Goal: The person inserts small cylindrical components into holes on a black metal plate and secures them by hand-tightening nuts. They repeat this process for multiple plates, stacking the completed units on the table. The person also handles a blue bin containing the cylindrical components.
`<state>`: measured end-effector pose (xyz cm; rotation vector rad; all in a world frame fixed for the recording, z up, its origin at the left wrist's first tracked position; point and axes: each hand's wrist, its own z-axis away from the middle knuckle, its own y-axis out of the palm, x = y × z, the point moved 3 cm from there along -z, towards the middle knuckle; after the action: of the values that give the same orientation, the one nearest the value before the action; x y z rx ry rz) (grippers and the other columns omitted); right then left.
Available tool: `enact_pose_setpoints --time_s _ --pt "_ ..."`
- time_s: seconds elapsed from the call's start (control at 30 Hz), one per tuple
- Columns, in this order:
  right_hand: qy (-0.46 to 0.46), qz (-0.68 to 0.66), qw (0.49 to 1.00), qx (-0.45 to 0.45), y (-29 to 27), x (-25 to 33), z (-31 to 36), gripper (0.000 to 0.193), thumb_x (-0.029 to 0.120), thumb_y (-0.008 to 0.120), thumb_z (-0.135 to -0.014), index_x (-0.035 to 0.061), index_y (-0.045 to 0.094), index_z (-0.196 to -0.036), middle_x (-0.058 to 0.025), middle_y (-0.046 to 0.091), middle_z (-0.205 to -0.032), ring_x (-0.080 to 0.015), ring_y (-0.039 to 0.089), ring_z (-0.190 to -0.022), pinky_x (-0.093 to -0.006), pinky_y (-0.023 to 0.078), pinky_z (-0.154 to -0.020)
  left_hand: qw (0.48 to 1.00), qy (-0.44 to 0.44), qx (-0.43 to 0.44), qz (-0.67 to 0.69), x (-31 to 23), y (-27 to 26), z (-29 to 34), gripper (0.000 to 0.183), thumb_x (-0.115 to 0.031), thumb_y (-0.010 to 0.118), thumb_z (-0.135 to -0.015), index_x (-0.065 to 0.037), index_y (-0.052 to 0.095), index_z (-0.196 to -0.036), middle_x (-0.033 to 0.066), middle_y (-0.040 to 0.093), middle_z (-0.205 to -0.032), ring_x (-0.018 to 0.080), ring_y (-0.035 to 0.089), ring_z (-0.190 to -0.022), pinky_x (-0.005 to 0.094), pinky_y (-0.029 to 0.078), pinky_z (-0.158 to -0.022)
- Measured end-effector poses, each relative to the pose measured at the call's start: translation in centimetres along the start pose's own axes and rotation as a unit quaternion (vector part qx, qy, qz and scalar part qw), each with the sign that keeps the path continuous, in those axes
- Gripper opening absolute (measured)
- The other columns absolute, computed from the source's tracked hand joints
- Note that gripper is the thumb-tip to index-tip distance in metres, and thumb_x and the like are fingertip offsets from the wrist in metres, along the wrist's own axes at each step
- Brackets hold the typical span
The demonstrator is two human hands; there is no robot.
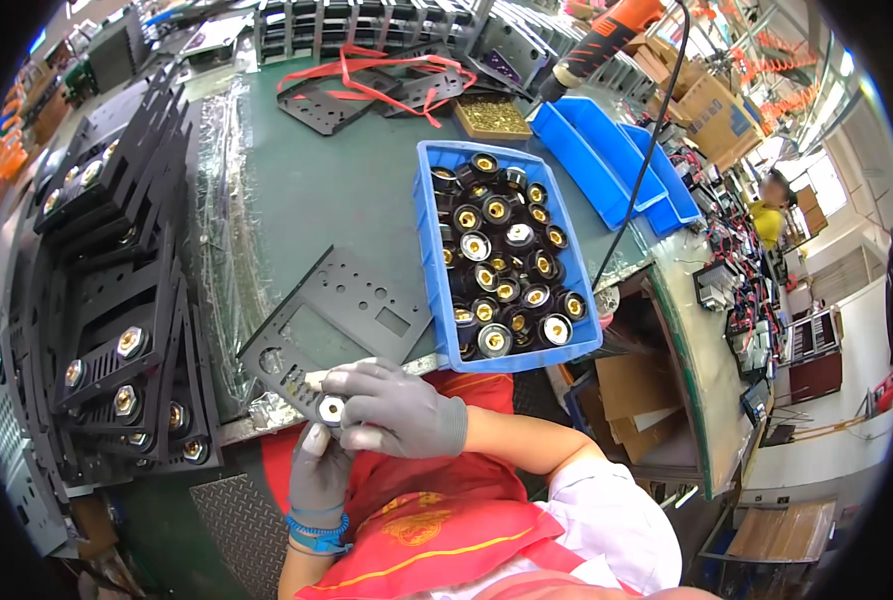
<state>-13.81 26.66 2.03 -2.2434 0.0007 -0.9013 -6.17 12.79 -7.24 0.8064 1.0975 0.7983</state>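
A black metal panel with round holes and rectangular cutouts lies tilted at the table's front edge. At its near corner shows a round fitting with a silver face and a dark centre. My right hand, in a grey glove, is closed with thumb and fingertips on the fitting from the right. My left hand, also gloved, is closed on the same fitting from below, its thumb up against it; its other fingers are partly hidden. Beyond, a blue bin holds many black round fittings with brass centres.
Black panels with fittings mounted are stacked at the left. A tray of small brass parts stands at the back beside panels under red straps. Blue bins sit right, below an orange power tool; its black cable hangs near the bin.
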Motion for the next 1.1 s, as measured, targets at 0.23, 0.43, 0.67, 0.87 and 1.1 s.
enact_pose_setpoints --time_s 0.23,0.43,0.67,0.87,1.1 --pt "-0.001 0.051 0.999 0.008 -1.3 -0.3 0.3 0.018 0.024 0.074 -0.079 0.0122 0.065 -0.088 -0.0033 0.064 -0.087 -0.0233 0.062 -0.093 -0.0367 0.046 -0.087 0.999 0.015 -0.025 -0.039 -0.1 -0.3 0.3 0.046 -0.026 0.050 -0.097 0.001 0.049 -0.134 0.0133 0.057 -0.130 0.0230 0.057 -0.120 0.0388 0.047 -0.103" --pt "0.028 -0.044 0.995 0.090 1.1 -1.0 0.4 0.025 0.011 0.063 -0.085 0.0086 0.063 -0.111 -0.0085 0.062 -0.116 -0.0296 0.059 -0.112 -0.0420 0.045 -0.097 0.998 -0.005 -0.012 -0.056 0.1 -0.8 0.2 0.047 -0.028 0.054 -0.097 0.001 0.049 -0.134 0.0124 0.056 -0.131 0.0223 0.057 -0.120 0.0374 0.048 -0.101" --pt "0.149 0.021 0.981 0.126 0.5 0.1 -0.1 0.033 0.015 0.070 -0.083 0.0083 0.063 -0.114 -0.0114 0.062 -0.118 -0.0333 0.059 -0.110 -0.0441 0.047 -0.095 0.997 0.011 -0.023 -0.078 0.3 0.5 0.3 0.050 -0.030 0.056 -0.098 0.004 0.047 -0.134 0.0139 0.056 -0.131 0.0236 0.055 -0.123 0.0398 0.044 -0.106" --pt "0.041 0.260 0.965 0.013 -13.1 0.9 -3.9 0.040 0.013 0.072 -0.080 0.0091 0.063 -0.118 -0.0127 0.059 -0.130 -0.0333 0.058 -0.116 -0.0434 0.047 -0.095 0.981 0.014 -0.043 -0.187 -0.8 -0.7 0.7 0.045 -0.030 0.060 -0.097 0.006 0.056 -0.124 0.0128 0.062 -0.119 0.0185 0.058 -0.110 0.0363 0.045 -0.098" --pt "0.220 0.478 0.846 0.084 -19.5 -12.2 -1.1 0.051 0.020 0.072 -0.082 0.0182 0.056 -0.130 -0.0063 0.064 -0.117 -0.0301 0.059 -0.109 -0.0438 0.042 -0.098 0.915 0.012 -0.088 -0.395 -2.3 -0.8 0.8 0.053 -0.043 0.062 -0.096 0.008 0.064 -0.111 0.0118 0.069 -0.099 0.0171 0.064 -0.091 0.0318 0.050 -0.084"
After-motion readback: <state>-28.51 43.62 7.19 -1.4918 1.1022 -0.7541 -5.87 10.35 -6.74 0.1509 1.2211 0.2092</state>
